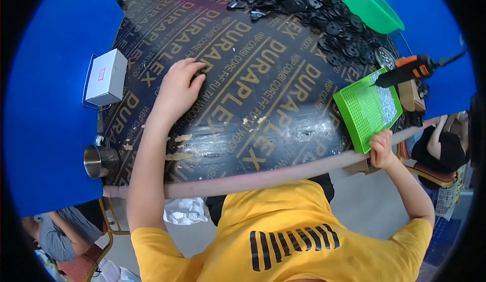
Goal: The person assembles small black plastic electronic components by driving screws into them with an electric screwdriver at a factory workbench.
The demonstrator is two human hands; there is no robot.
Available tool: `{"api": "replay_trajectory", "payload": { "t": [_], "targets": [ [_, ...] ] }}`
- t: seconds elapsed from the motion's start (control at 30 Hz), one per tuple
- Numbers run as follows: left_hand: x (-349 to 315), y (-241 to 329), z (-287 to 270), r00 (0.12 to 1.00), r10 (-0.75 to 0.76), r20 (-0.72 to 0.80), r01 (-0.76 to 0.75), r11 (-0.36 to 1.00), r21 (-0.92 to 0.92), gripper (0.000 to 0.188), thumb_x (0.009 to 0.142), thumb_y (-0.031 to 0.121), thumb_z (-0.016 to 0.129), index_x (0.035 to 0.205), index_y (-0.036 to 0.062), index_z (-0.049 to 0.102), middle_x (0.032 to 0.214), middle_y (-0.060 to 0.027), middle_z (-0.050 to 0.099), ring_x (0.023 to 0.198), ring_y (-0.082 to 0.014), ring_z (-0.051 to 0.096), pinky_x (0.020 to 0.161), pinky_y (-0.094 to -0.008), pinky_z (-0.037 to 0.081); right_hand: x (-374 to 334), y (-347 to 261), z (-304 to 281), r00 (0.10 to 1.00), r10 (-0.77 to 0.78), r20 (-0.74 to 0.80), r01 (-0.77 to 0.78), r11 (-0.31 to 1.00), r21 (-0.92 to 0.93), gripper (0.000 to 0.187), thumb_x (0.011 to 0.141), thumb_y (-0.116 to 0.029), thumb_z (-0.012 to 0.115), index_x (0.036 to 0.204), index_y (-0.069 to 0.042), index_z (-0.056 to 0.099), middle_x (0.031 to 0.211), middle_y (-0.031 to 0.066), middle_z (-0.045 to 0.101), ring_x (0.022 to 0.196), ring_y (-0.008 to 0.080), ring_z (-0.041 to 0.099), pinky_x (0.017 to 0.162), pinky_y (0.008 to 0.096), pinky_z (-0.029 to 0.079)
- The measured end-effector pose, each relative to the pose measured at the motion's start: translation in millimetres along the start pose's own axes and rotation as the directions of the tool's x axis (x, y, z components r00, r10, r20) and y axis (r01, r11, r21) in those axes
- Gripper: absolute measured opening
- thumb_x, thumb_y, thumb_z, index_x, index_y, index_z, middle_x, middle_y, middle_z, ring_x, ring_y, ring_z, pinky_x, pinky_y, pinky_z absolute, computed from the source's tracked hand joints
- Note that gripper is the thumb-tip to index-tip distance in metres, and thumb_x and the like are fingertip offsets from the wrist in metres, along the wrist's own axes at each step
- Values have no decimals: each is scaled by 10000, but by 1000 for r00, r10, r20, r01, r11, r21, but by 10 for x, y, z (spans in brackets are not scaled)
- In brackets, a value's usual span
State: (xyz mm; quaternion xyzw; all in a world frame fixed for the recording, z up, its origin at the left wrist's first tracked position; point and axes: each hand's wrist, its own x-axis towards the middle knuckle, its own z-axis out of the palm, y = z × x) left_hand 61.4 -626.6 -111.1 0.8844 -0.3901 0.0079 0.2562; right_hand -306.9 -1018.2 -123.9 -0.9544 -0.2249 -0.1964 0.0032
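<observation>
My left hand point(181, 87) is over the dark printed tabletop point(263, 90), left of the middle, with its fingers loosely bent, the thumb apart and nothing in it. At the right, my right hand point(380, 148) grips the near edge of a bright green plastic basket point(360, 125) with perforated walls. Small shiny metal pieces, probably screws point(387, 105), lie along the basket's right part. Above the basket's far end hangs a black and orange electric screwdriver point(407, 72) with a cord; neither hand touches it.
Black round plastic parts point(334, 26) are heaped at the back right beside a large green bowl point(372, 9). At the left are a white box point(107, 78) in a wire holder and a metal cup point(101, 161). Blue partitions point(55, 110) flank the table; a padded edge point(253, 181) runs along its front.
</observation>
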Motion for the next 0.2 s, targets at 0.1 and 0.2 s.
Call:
{"api": "replay_trajectory", "payload": {
  "t": [0.1, 0.2],
  "targets": [
    [-18, -21, -68, 1000, 23, 20, -23, 1000, -10, 301, 850, 143, 570, 1119, 9, 590, 1233, -174, 522, 1174, -315, 470, 994, -373, 376, 104, 42, -17, 997, 47, 66, -52, 995, 79, 334, 661, -9, 557, 983, -62, 483, 942, 109, 505, 821, 291, 487, 776, 446, 367],
    [16, -46, -83, 999, -36, 41, 38, 998, -51, 328, 853, 151, 574, 1158, 29, 573, 1272, -160, 495, 1208, -303, 442, 1005, -376, 362, 69, 91, 14, 994, 66, 86, -72, 995, 69, 331, 667, -37, 563, 986, -64, 479, 965, 116, 509, 838, 295, 489, 785, 460, 365]
  ]
}}
